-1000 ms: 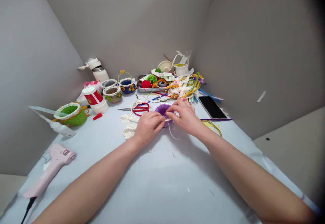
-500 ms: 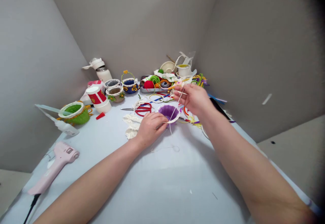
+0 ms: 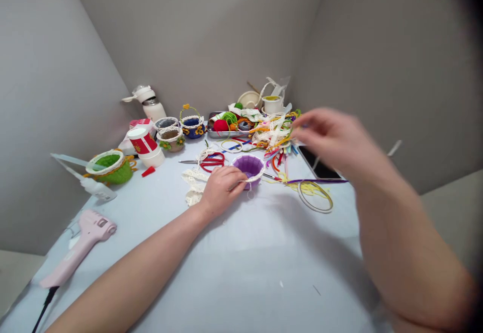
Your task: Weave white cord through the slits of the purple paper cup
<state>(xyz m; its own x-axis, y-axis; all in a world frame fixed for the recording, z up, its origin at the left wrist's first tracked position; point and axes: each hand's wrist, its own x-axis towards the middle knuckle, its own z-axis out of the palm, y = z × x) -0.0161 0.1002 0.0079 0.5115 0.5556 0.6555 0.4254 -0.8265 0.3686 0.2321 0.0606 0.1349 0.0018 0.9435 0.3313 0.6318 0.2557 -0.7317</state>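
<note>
Glue gun (image 3: 81, 245), pink, lying at the far left of the table (image 3: 245, 272) with its cord running off the near edge. Green basket (image 3: 108, 166) behind it, white-rimmed, upright. Red-and-white cup (image 3: 143, 147) further in, with two small trimmed baskets (image 3: 169, 138) just beyond. Scissors (image 3: 211, 162), red-handled, flat on the table, blades pointing left. Lace scraps (image 3: 193, 184), cream, just left of my left hand. Left hand (image 3: 221, 189): resting on the table, fingers curled in and pressed against the near-left side of the purple cup, pinching at the white trim on its rim. Purple cup (image 3: 249, 166): small and upright with its mouth up, at the middle of the table, directly ahead of me, touching my left fingertips and well apart from my right hand. Ribbon pile (image 3: 275, 132), many colours, behind and to the right of the cup. Right hand (image 3: 332, 139): raised off the table up and to the right of the cup, over the phone (image 3: 319, 167), fingers drawn together toward the ribbon pile. It is blurred, so I cannot tell whether anything is held between them. Wire ring (image 3: 315, 197), flat on the table below that hand. Nearer hand to the cup: the left, by a wide margin.
</note>
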